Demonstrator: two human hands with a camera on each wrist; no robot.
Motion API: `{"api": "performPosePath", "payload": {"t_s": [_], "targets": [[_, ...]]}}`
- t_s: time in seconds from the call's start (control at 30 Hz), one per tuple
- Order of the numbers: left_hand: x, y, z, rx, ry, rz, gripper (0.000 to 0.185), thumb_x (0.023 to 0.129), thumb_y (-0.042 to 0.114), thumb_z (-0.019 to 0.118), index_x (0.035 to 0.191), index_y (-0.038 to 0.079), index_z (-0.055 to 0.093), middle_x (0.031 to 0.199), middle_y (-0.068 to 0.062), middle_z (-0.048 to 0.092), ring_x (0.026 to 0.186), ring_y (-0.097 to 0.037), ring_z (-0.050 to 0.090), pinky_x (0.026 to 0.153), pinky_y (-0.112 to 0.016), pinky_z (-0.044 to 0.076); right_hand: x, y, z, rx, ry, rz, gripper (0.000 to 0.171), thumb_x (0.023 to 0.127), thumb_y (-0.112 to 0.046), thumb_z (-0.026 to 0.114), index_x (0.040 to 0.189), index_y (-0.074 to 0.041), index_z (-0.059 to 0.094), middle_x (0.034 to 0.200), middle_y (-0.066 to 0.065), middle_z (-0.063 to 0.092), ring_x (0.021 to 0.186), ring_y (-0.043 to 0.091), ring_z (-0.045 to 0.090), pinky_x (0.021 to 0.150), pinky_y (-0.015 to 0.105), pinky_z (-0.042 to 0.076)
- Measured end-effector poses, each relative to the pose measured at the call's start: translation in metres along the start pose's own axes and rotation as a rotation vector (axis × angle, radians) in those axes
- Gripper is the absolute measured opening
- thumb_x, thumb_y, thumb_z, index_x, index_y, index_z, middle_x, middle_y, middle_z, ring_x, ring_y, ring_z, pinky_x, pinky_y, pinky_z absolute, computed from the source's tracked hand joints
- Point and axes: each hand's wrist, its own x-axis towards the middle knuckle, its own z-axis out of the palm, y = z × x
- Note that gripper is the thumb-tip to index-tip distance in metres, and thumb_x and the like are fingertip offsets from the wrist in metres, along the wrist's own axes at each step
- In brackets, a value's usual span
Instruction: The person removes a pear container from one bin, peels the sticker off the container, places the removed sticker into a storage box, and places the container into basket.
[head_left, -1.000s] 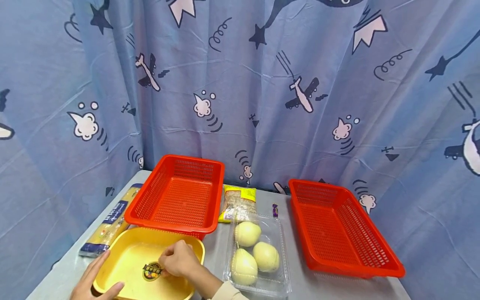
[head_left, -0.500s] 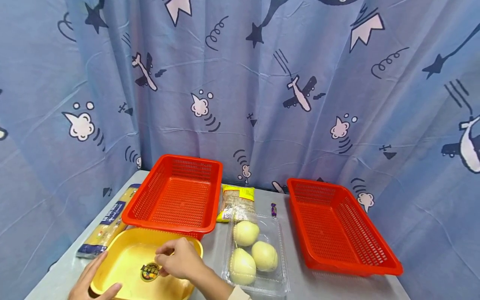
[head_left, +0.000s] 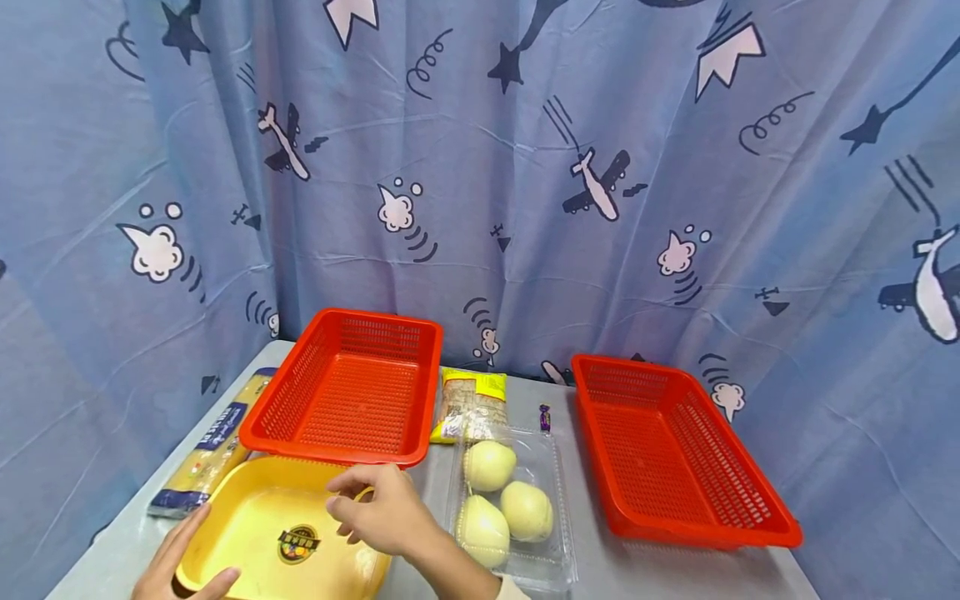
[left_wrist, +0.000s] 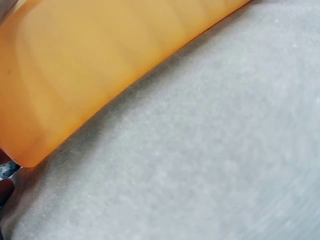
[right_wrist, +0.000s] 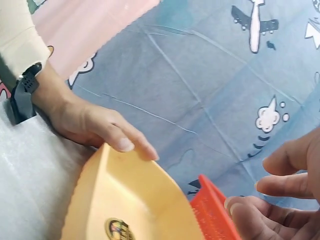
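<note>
Head view shows the yellow tray (head_left: 247, 533) at the lower left of the frame, on the grey table (head_left: 645, 575), its far rim touching the left red basket (head_left: 348, 392). A round dark sticker (head_left: 298, 543) lies on the tray floor; its writing is too small to read. The left hand (head_left: 176, 567) grips the tray's near left rim, thumb over the edge, and the right wrist view shows the same hold (right_wrist: 95, 125). The right hand (head_left: 382, 512) hovers above the tray's right side with fingers loosely spread and nothing in them; a second ago its fingertips were down on the sticker, and they have since lifted off and drawn rightward.

Just right of the tray sits a clear clamshell box (head_left: 517, 500) with three pale round fruits. Behind it lies a yellow-topped packet (head_left: 468, 404), and beside that a small purple candy (head_left: 545, 417). A long pasta packet (head_left: 206, 446) with a blue label, unreadable, lies along the table's left edge. The right red basket (head_left: 675, 454) stands well apart at the right, with bare table between it and the clamshell box. A blue curtain (head_left: 525, 167) printed with planes closes the background.
</note>
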Motion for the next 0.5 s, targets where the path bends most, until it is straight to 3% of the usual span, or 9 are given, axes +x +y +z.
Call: {"api": "performPosePath", "payload": {"t_s": [0.07, 0.13, 0.2, 0.23, 0.27, 0.33, 0.4, 0.43, 0.5], "targets": [[0.0, 0.0, 0.0, 0.007, -0.001, -0.011, 0.104, 0.076, 0.046, 0.08, 0.154, 0.01, 0.022, 0.145, -0.027, 0.031, 0.121, -0.046, 0.039, 0.083, -0.006, 0.032, -0.002, -0.001, -0.006, 0.007, 0.0, -0.017, 0.016, 0.087, -0.007, 0.066, 0.101, -0.001, 0.072, 0.076, -0.005, 0.063, 0.054, 0.014, 0.063, 0.05, 0.028, 0.054], [0.0, 0.0, -0.001, 0.009, -0.018, -0.033, 0.106, 0.076, 0.048, 0.079, 0.155, 0.009, 0.02, 0.145, -0.028, 0.029, 0.122, -0.046, 0.038, 0.093, -0.019, 0.038, -0.004, -0.003, -0.012, 0.003, 0.001, -0.034, 0.016, 0.088, -0.008, 0.066, 0.102, -0.002, 0.072, 0.078, -0.005, 0.063, 0.055, 0.012, 0.062, 0.049, 0.028, 0.054], [0.0, 0.001, -0.001, 0.013, -0.032, -0.045, 0.108, 0.076, 0.049, 0.079, 0.155, 0.009, 0.018, 0.145, -0.029, 0.028, 0.122, -0.047, 0.037, 0.098, -0.039, 0.04, -0.007, -0.006, -0.018, -0.009, 0.004, -0.051, 0.017, 0.088, -0.009, 0.066, 0.104, -0.003, 0.072, 0.079, -0.005, 0.063, 0.054, 0.009, 0.061, 0.049, 0.027, 0.053], [0.0, 0.001, -0.001, 0.012, -0.032, -0.042, 0.108, 0.076, 0.049, 0.079, 0.155, 0.008, 0.018, 0.145, -0.029, 0.028, 0.123, -0.047, 0.037, 0.099, -0.038, 0.039, -0.008, -0.007, -0.021, -0.014, 0.008, -0.058, 0.018, 0.088, -0.009, 0.067, 0.104, -0.003, 0.072, 0.08, -0.005, 0.063, 0.054, 0.008, 0.061, 0.049, 0.026, 0.053], [0.0, 0.001, -0.001, 0.012, -0.029, -0.036, 0.108, 0.076, 0.049, 0.079, 0.155, 0.008, 0.018, 0.145, -0.029, 0.028, 0.122, -0.047, 0.037, 0.098, -0.027, 0.038, -0.01, -0.009, -0.024, -0.018, 0.012, -0.065, 0.018, 0.088, -0.009, 0.067, 0.105, -0.003, 0.072, 0.081, -0.005, 0.063, 0.055, 0.008, 0.06, 0.049, 0.025, 0.052], [-0.001, 0.001, -0.001, 0.013, -0.017, -0.017, 0.107, 0.076, 0.05, 0.078, 0.155, 0.008, 0.019, 0.144, -0.029, 0.029, 0.121, -0.047, 0.038, 0.096, -0.018, 0.036, -0.013, -0.012, -0.029, -0.022, 0.018, -0.079, 0.019, 0.089, -0.009, 0.067, 0.106, -0.003, 0.071, 0.082, -0.004, 0.063, 0.055, 0.008, 0.059, 0.048, 0.024, 0.051], [-0.002, 0.001, 0.001, 0.014, 0.008, 0.011, 0.105, 0.076, 0.049, 0.079, 0.154, 0.009, 0.021, 0.143, -0.028, 0.032, 0.12, -0.047, 0.04, 0.084, -0.001, 0.024, -0.017, -0.014, -0.034, -0.02, 0.026, -0.086, 0.02, 0.088, -0.008, 0.067, 0.107, -0.004, 0.071, 0.083, -0.004, 0.063, 0.056, 0.008, 0.058, 0.048, 0.021, 0.049], [-0.003, 0.001, 0.001, 0.016, 0.018, 0.023, 0.105, 0.076, 0.05, 0.078, 0.154, 0.01, 0.021, 0.143, -0.027, 0.032, 0.12, -0.046, 0.04, 0.077, 0.003, 0.018, -0.018, -0.016, -0.036, -0.017, 0.03, -0.087, 0.02, 0.088, -0.008, 0.067, 0.108, -0.004, 0.071, 0.082, -0.004, 0.063, 0.056, 0.008, 0.057, 0.048, 0.02, 0.048], [-0.004, 0.0, 0.003, 0.019, 0.03, 0.033, 0.105, 0.076, 0.051, 0.078, 0.155, 0.012, 0.021, 0.143, -0.027, 0.033, 0.119, -0.046, 0.041, 0.077, 0.003, 0.017, -0.022, -0.018, -0.042, -0.014, 0.037, -0.089, 0.022, 0.088, -0.008, 0.067, 0.109, -0.003, 0.07, 0.083, -0.003, 0.064, 0.057, 0.008, 0.056, 0.048, 0.019, 0.046]]}}
